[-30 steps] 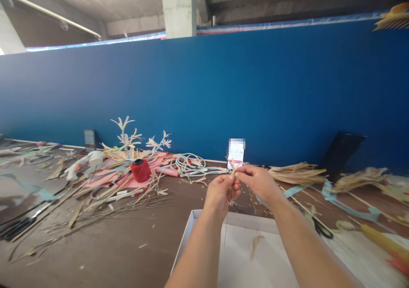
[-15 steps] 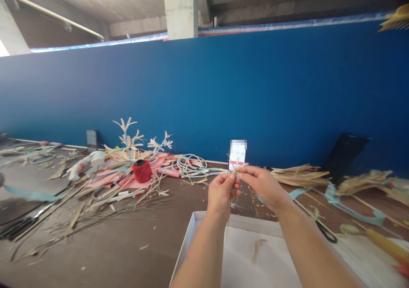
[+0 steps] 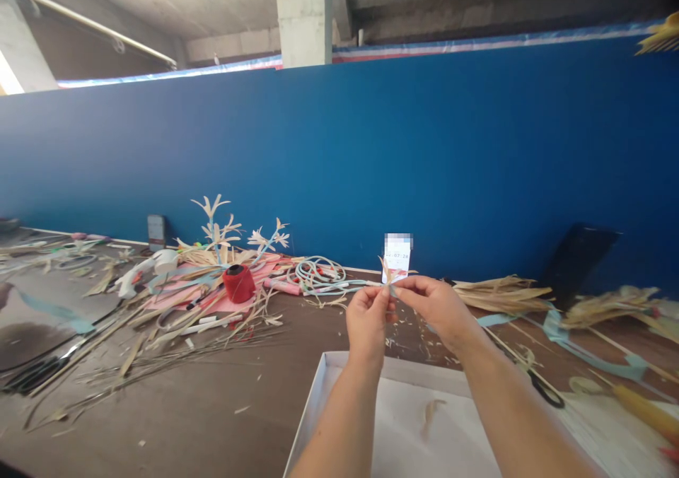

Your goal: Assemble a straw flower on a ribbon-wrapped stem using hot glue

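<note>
In front of the upright phone (image 3: 399,257), a small flower of pale dried-leaf strips (image 3: 388,274) stands up from my fingertips. My left hand (image 3: 367,319) pinches its base between thumb and forefinger, the other fingers curled. From the right, my right hand (image 3: 436,310) is closed on the same base, its fingertips touching those of the left. A bit of light blue shows at the pinch, perhaps tape; the fingers hide most of it. Below my forearms lies a shallow white box (image 3: 306,411) with a curled dry strip (image 3: 431,414) in it.
Left of my hands are a red thread spool (image 3: 238,284), finished straw flowers on blue stems (image 3: 215,230), coiled pale-blue cord (image 3: 318,274) and scissors (image 3: 39,373). Dried husks (image 3: 501,294) and blue tape (image 3: 588,351) lie right. Another person's hand (image 3: 6,295) shows far left, near blue ribbon.
The view has shifted slightly. The flower's strips have turned a little between my fingers, and both hands keep their pinch. At the far left, the other person's hand and blue ribbon have moved slightly.
</note>
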`<act>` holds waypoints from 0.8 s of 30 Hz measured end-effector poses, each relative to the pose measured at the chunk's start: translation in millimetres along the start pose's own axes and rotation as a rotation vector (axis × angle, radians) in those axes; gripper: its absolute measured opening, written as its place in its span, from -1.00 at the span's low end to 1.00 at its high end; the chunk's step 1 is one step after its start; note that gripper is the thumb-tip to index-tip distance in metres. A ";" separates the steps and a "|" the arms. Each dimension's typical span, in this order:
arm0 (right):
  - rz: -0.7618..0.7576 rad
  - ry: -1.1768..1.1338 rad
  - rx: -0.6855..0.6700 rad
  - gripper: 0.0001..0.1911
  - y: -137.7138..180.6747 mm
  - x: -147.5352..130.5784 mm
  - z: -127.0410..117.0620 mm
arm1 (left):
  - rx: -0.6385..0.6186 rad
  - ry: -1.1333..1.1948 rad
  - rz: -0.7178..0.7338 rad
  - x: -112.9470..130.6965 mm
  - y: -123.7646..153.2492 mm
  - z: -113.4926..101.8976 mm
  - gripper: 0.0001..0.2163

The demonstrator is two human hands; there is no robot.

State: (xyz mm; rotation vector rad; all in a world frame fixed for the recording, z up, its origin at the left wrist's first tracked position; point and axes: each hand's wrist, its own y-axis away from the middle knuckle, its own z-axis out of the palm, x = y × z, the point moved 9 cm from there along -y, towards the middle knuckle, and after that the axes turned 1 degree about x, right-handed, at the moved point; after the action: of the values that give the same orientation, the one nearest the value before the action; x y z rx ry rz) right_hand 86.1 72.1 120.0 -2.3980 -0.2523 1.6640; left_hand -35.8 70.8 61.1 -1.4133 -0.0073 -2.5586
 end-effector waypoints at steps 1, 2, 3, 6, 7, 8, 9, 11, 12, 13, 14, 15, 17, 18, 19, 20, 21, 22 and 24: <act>-0.002 -0.003 0.002 -0.71 0.3 -0.5 0.0 | 0.003 -0.014 0.014 1.2 0.1 -0.1 -0.68; 0.000 -0.007 0.004 -0.70 0.7 -1.0 0.1 | 0.006 -0.025 0.029 2.6 0.4 -0.2 -0.69; 0.005 -0.010 0.005 -0.69 1.2 -1.1 0.1 | 0.009 -0.036 0.044 4.0 0.8 -0.1 -0.69; 0.020 -0.003 0.012 -0.68 2.1 -0.9 -0.1 | 0.017 -0.070 0.093 8.5 2.5 0.6 -0.71; 0.016 -0.001 0.014 -0.69 2.2 -1.1 -0.2 | 0.021 -0.082 0.106 9.5 3.0 0.8 -0.71; 0.010 0.000 0.011 -0.70 2.2 -1.4 0.2 | 0.024 -0.093 0.116 10.3 3.5 1.1 -0.71; 0.006 0.001 0.007 -0.71 2.1 -1.5 0.6 | 0.029 -0.101 0.121 10.7 4.0 1.2 -0.72; 0.003 0.009 0.009 -0.71 1.9 -1.4 0.6 | 0.042 -0.115 0.123 11.2 4.8 1.2 -0.73; 0.002 0.016 0.011 -0.71 1.9 -1.6 0.3 | 0.047 -0.124 0.124 11.7 5.3 1.1 -0.73; 0.001 0.024 0.013 -0.71 1.9 -1.9 0.2 | 0.053 -0.135 0.126 12.5 5.8 1.1 -0.74; -0.003 0.031 0.013 -0.71 2.0 -2.7 0.2 | 0.059 -0.149 0.132 13.7 6.5 1.1 -0.75; -0.010 0.039 0.012 -0.72 2.2 -3.8 0.4 | 0.066 -0.164 0.137 14.8 7.2 1.0 -0.76; -0.014 0.061 0.008 -0.74 2.8 -5.5 0.9 | 0.082 -0.197 0.148 16.9 8.5 0.2 -0.77; -0.015 0.072 0.010 -0.74 3.1 -6.2 0.9 | 0.092 -0.213 0.153 17.6 9.0 -0.4 -0.78; -0.016 0.081 0.015 -0.75 3.3 -7.0 0.7 | 0.101 -0.231 0.158 18.2 9.4 -1.1 -0.79; -0.017 0.086 0.019 -0.75 3.6 -7.5 0.7 | 0.108 -0.249 0.164 18.5 9.7 -1.8 -0.79; -0.017 0.086 0.018 -0.75 3.8 -7.8 1.2 | 0.113 -0.269 0.171 18.8 9.9 -2.4 -0.80; -0.017 0.079 0.013 -0.74 4.0 -7.8 2.0 | 0.117 -0.290 0.179 18.9 10.1 -2.8 -0.80; -0.016 0.055 -0.007 -0.74 4.3 -6.7 5.0 | 0.129 -0.336 0.199 19.8 11.0 -4.2 -0.81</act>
State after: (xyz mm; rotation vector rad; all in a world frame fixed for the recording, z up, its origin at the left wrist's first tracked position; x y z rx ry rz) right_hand 79.2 66.6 123.1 -2.4359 -0.2682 1.5901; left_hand -47.4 55.9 74.2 -1.6816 -0.0790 -2.1002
